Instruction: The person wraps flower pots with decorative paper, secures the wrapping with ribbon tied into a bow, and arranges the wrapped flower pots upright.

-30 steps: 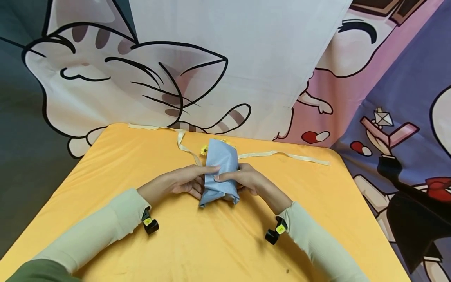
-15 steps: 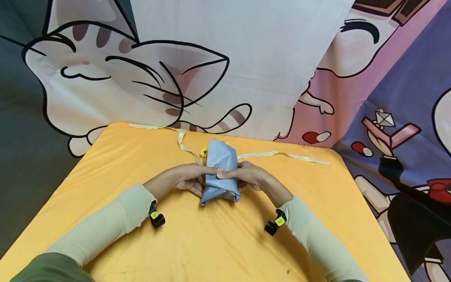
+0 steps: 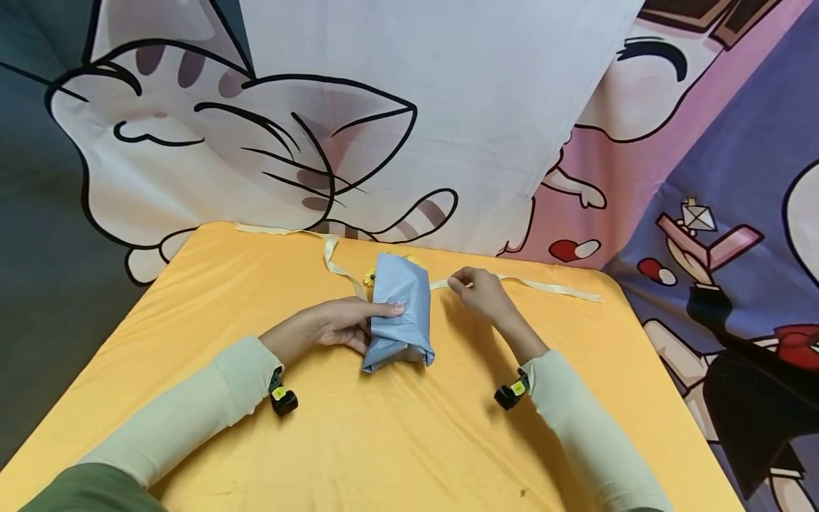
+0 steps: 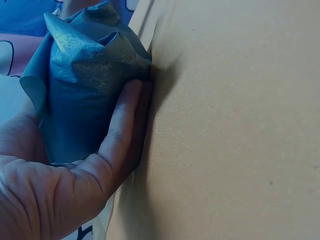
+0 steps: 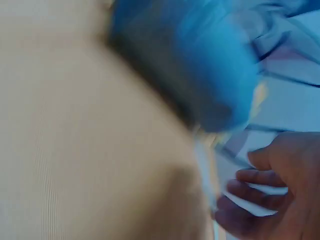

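Note:
A small bouquet wrapped in blue paper [image 3: 409, 291] stands at mid-table in the head view, yellow flowers [image 3: 370, 278] peeking out at its far end. My left hand [image 3: 339, 320] grips it from the left, thumb across the front and fingers behind. The left wrist view shows the crumpled, folded lower end of the paper [image 4: 82, 95] beside the fingers. A cream ribbon [image 3: 550, 288] runs behind the bouquet to both sides. My right hand [image 3: 483, 293] is over its right part, fingers loosely bent and apart from the wrap; in the right wrist view the ribbon [image 5: 202, 165] passes by the fingertips.
A yellow cloth [image 3: 333, 441] covers the table. Behind it hangs a white backdrop [image 3: 486, 107] with a cartoon cat, and at the right a pink and purple printed cloth [image 3: 704, 178]. The ribbon's left part [image 3: 329, 249] curls near the back edge.
My right hand has let go of the blue wrap and moved right and away to the ribbon. The left hand keeps its hold and the bouquet stays almost in place.

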The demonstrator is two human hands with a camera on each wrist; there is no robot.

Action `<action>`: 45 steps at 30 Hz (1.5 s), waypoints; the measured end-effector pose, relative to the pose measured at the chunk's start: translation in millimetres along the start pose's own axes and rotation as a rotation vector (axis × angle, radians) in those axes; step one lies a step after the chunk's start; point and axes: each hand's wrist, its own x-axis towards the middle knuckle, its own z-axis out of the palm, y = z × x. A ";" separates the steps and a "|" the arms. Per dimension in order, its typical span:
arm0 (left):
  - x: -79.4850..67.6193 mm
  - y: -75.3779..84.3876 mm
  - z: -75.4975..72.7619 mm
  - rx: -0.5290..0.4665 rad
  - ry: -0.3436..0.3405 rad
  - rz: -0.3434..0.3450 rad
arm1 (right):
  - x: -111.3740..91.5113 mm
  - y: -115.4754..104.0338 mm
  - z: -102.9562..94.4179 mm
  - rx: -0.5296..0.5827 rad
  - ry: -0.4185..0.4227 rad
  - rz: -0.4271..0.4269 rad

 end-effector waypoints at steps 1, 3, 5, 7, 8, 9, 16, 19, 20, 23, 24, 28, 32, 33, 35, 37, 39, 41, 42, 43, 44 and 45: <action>0.2 -0.2 -0.5 -0.002 -0.001 0.000 | 3.6 5.0 0.9 -0.111 0.047 -0.047; 0.4 -1.1 -0.9 -0.009 -0.001 0.002 | 12.9 20.3 4.5 -0.312 0.099 -0.169; -0.1 -1.6 -0.9 -0.009 -0.004 0.007 | 20.8 31.2 7.1 -0.418 0.085 -0.269; -0.7 -2.0 -0.7 -0.009 -0.005 0.010 | 28.7 42.4 10.5 -0.485 0.059 -0.340; -1.1 -2.2 -0.5 -0.007 -0.005 0.011 | 36.3 55.1 14.7 -0.517 0.060 -0.370; -1.5 -2.4 -0.3 -0.005 -0.006 0.013 | 42.3 66.3 18.2 -0.543 0.059 -0.390; -1.6 -2.4 -0.1 0.005 -0.001 0.012 | 23.5 45.0 18.9 -0.603 0.031 -0.326; -1.1 -1.4 0.2 0.001 0.003 0.006 | 10.8 31.8 17.6 -0.624 0.035 -0.321; -1.2 -0.9 0.4 0.001 0.004 0.005 | 7.2 29.2 17.1 -0.631 0.041 -0.318; -1.9 0.5 0.7 0.003 0.006 -0.001 | -1.5 24.6 16.9 -0.669 0.060 -0.313; -2.4 1.1 1.1 0.003 0.007 -0.003 | -3.6 24.2 17.0 -0.679 0.067 -0.313; -4.1 3.2 1.1 0.016 0.007 -0.002 | -11.7 23.2 16.5 -0.690 0.081 -0.309; -5.5 5.0 1.1 0.018 0.005 0.000 | -15.4 24.2 17.4 -0.711 0.101 -0.327; -5.7 5.3 1.1 0.015 0.005 0.000 | -16.0 24.4 17.9 -0.719 0.108 -0.335; -5.9 5.4 0.9 0.013 0.007 0.001 | -17.2 23.9 19.4 -0.732 0.131 -0.347; -6.0 5.1 0.9 0.013 0.010 -0.002 | -19.4 21.6 21.7 -0.709 0.170 -0.334; -5.7 4.3 0.8 0.011 0.010 -0.006 | -22.9 15.9 24.7 -0.603 0.200 -0.277; -5.0 3.2 0.7 0.007 0.007 -0.009 | -27.7 7.4 28.5 -0.387 0.189 -0.178; -4.6 2.6 0.7 0.005 0.006 -0.011 | -30.4 1.6 30.2 -0.230 0.152 -0.118; -4.3 2.0 0.7 0.002 0.005 -0.012 | -33.2 -4.8 31.9 -0.064 0.096 -0.056; -3.9 1.4 0.5 0.001 0.004 -0.010 | -35.6 -10.7 33.5 0.101 0.029 0.013; -3.7 1.0 0.4 0.001 0.005 -0.009 | -37.8 -16.5 34.8 0.241 -0.042 0.082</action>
